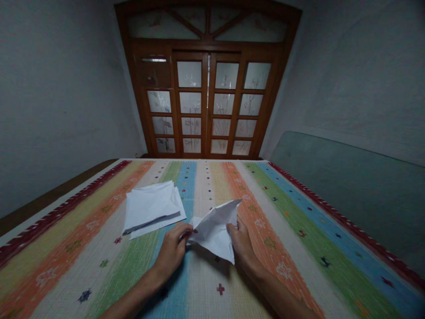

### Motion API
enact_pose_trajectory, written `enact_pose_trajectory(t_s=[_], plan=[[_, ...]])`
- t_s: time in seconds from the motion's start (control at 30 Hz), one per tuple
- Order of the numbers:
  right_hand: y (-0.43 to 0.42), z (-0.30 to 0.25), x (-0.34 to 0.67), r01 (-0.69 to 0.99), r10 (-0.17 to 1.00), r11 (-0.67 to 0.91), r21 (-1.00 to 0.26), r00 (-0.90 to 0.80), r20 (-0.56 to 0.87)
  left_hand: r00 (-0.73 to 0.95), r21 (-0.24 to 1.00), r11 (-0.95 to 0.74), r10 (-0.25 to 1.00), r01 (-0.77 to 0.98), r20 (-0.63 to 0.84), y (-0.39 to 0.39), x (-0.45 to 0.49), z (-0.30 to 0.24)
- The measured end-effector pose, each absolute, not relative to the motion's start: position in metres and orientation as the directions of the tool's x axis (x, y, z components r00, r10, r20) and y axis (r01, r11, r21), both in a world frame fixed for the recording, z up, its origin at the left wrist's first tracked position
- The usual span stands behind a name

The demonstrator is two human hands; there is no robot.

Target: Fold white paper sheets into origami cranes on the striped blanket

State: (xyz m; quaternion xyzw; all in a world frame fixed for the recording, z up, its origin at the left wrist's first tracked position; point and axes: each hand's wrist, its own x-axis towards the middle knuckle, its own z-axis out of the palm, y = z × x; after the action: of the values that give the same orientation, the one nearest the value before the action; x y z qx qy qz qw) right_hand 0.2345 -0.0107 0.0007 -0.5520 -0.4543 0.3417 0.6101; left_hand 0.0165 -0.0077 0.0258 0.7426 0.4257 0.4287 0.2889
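Observation:
Between my two hands a white sheet of paper [215, 228] is held up off the cloth, bent and creased, with one corner pointing to the upper right. My left hand [174, 243] pinches its left edge between thumb and fingers. At the right edge my right hand [241, 237] grips it, thumb on the near face and the fingers mostly hidden behind. To the left, beyond my left hand, lies a stack of folded white papers [151, 204] that neither hand touches.
A striped, patterned cloth [113, 266] covers the table. Past its far edge stands a wooden door [207, 102] with glass panes. A pale green panel [348, 181] runs along the right side, and walls rise on both sides.

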Motion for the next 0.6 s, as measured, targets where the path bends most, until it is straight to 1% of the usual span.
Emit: enact_pose_trajectory(t_s=[0.1, 0.2, 0.27, 0.33, 0.4, 0.47, 0.6], plan=[[-0.011, 0.001, 0.236, 0.035, 0.926, 0.118, -0.992, 0.357, 0.122, 0.373, 0.669, -0.576, 0.816, 0.47, 0.441, -0.011, 0.016, 0.024], [-0.011, 0.002, 0.234, 0.044, 0.937, 0.12, -0.992, 0.324, 0.128, 0.423, 0.573, -0.632, 0.775, 0.522, 0.469, -0.015, 0.016, 0.021], [-0.012, 0.002, 0.232, 0.04, 0.944, 0.122, -0.992, 0.303, 0.128, 0.427, 0.519, -0.651, 0.758, 0.554, 0.494, -0.016, 0.017, 0.02], [-0.013, 0.001, 0.23, 0.026, 0.951, 0.128, -0.991, 0.281, 0.13, 0.384, 0.488, -0.635, 0.762, 0.599, 0.521, -0.017, 0.017, 0.021], [-0.015, 0.001, 0.227, 0.014, 0.959, 0.133, -0.991, 0.252, 0.133, 0.313, 0.49, -0.591, 0.784, 0.641, 0.536, -0.017, 0.018, 0.022], [-0.018, 0.002, 0.225, 0.017, 0.965, 0.134, -0.991, 0.226, 0.135, 0.241, 0.521, -0.543, 0.808, 0.658, 0.537, -0.016, 0.018, 0.023], [-0.021, 0.006, 0.223, 0.04, 0.979, 0.137, -0.99, 0.145, 0.141, 0.174, 0.647, -0.477, 0.862, 0.595, 0.476, -0.01, 0.015, 0.024]])
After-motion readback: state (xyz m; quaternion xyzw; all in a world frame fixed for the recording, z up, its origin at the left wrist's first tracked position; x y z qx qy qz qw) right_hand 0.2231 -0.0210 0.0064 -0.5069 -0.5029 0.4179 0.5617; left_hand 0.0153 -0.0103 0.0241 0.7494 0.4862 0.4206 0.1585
